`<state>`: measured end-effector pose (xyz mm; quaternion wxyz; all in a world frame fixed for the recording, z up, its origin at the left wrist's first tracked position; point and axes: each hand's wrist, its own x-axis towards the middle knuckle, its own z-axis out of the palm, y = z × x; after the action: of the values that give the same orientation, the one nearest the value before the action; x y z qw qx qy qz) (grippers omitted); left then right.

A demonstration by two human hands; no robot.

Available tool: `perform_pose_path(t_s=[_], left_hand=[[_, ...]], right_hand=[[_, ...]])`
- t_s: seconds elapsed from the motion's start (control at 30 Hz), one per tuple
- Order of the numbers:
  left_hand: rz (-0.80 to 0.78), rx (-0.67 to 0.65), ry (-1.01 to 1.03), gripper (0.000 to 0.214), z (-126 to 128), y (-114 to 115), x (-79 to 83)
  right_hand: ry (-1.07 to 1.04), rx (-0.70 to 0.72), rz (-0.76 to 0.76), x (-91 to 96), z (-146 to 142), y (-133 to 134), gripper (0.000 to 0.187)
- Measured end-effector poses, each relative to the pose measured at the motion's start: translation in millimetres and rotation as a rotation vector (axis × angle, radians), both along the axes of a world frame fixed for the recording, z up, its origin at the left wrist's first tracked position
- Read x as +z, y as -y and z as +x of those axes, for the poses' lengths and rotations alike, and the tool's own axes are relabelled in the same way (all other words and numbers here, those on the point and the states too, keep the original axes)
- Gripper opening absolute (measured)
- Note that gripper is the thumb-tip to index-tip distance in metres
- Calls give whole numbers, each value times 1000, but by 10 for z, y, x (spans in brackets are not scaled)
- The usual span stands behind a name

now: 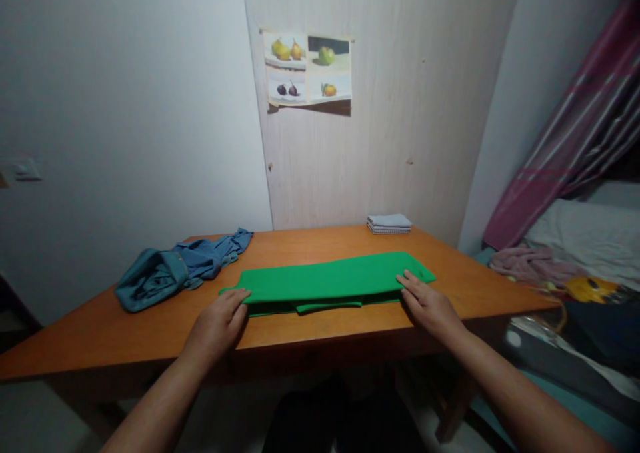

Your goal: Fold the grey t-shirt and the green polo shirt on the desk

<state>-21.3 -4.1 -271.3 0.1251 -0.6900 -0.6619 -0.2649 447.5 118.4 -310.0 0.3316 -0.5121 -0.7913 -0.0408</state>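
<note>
A green garment (327, 279), folded into a long flat band, lies across the near middle of the wooden table (125, 336). My left hand (220, 323) rests at its left end, fingers curled onto the cloth's edge. My right hand (427, 303) lies at the right end, fingers stretched flat and touching the fabric. Neither hand lifts the cloth.
A crumpled blue garment (177, 269) sits at the table's left. A small stack of folded cloths (389, 223) lies at the back by the wall. A fruit poster (307, 69) hangs on the wooden panel. A bed with bedding and clothes (575, 259) stands to the right.
</note>
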Motion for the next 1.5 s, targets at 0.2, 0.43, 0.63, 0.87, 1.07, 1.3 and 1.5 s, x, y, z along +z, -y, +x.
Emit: perform_pose_path(t_s=[0.2,0.43,0.63,0.87,1.07,1.3,1.5], left_hand=[[-116,-8,-47,43,-67,38,-69],[-197,75,-161,45,-64,136,34],[-215,91,-126,51,-108,218,133],[-167,107,-114,47,-181,164,121],[-84,98,-64,50,-135,-13,192],[-52,12,-8,58,49,-490,223],[-158,-25,-69,66,208,-916,203]], right_hand=[[129,-57,-76,-11,17,35,41],[252,-149,-171,103,45,102,41],[236,-175,-244,93,165,98,46],[122,-208,-231,58,448,14,48],[-74,-200,-116,168,528,-188,49],[-77,-26,-108,368,20,-482,58],[140,-9,-188,434,-392,-741,62]])
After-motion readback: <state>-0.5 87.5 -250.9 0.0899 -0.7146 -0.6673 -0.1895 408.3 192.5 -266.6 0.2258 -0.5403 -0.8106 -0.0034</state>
